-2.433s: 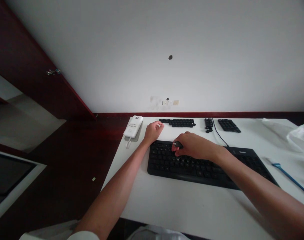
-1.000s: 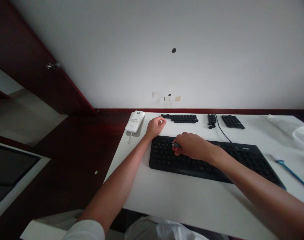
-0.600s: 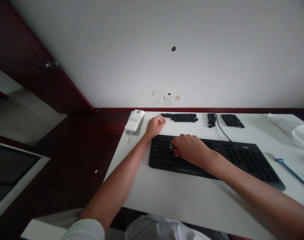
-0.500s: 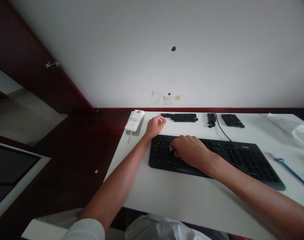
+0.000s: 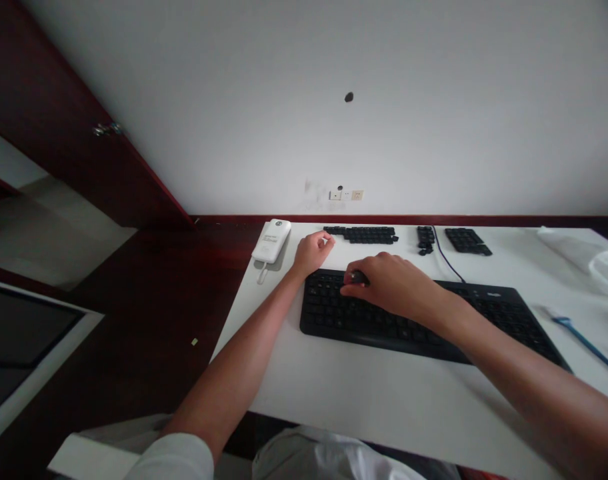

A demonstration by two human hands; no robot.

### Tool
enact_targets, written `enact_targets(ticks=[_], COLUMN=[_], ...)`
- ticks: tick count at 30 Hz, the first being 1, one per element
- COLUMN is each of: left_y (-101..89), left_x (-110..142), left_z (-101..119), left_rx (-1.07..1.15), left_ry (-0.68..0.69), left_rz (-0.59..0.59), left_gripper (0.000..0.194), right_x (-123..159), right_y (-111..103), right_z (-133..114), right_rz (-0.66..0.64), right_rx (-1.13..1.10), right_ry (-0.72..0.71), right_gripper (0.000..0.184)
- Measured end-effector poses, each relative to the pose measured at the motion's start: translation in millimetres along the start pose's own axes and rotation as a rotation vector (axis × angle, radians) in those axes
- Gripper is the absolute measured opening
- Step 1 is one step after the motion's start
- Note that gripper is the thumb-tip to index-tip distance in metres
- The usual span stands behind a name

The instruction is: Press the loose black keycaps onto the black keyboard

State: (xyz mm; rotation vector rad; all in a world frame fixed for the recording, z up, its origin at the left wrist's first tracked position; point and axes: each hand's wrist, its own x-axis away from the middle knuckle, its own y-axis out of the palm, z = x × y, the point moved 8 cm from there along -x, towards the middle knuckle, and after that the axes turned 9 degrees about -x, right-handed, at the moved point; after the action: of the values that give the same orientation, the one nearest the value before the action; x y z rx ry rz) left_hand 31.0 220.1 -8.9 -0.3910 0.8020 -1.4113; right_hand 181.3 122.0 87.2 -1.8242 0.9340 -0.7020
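A black keyboard (image 5: 329, 319) lies at a slant on the white table, its cord running off the back. Over its left half is my right hand (image 5: 389, 283), thumb and forefinger curled in a pinch. Something dark shows between them, too small to identify. My left hand (image 5: 313, 252) rests just past the keyboard's back left corner, fingers loosely curled and nothing visible in them. Beside its fingertips, loose black keycaps (image 5: 369, 235) are laid out in rows. A narrow group of keycaps (image 5: 425, 239) and a block of keycaps (image 5: 467, 241) lie farther right.
A white power bank-like device (image 5: 271, 241) with a strap stands at the table's back left. On the right are a blue-handled brush (image 5: 584, 340) and crumpled white plastic (image 5: 607, 267). The wall (image 5: 434, 133) rises behind the table, and a dark red door (image 5: 69, 120) is at left.
My right hand has risen off the keys and shifted slightly back and right, its fingers still pinched. My left hand has stayed in place.
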Motion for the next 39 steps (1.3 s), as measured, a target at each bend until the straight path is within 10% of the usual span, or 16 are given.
enact_targets(ticks=[5,11,39], left_y=[3.2,0.5,-0.6], left_x=[0.1,1.8,2.1], left_z=[-3.0,1.0,1.6], left_rx=[-0.001,0.018,-0.007], left_ry=[-0.01,0.025,0.008], left_rz=[-0.007,-0.004,-0.014], left_gripper=[0.028,0.026,0.023], right_x=[-4.7,-17.5,-18.2], right_y=[-13.0,33.6,71.7], right_z=[-8.5,-4.6,6.2], right_rz=[0.093,0.06,0.093], right_rx=[-0.763,-1.615,-1.397], right_ry=[-0.162,-0.116,-0.209], right_gripper=[0.054,0.063,0.053])
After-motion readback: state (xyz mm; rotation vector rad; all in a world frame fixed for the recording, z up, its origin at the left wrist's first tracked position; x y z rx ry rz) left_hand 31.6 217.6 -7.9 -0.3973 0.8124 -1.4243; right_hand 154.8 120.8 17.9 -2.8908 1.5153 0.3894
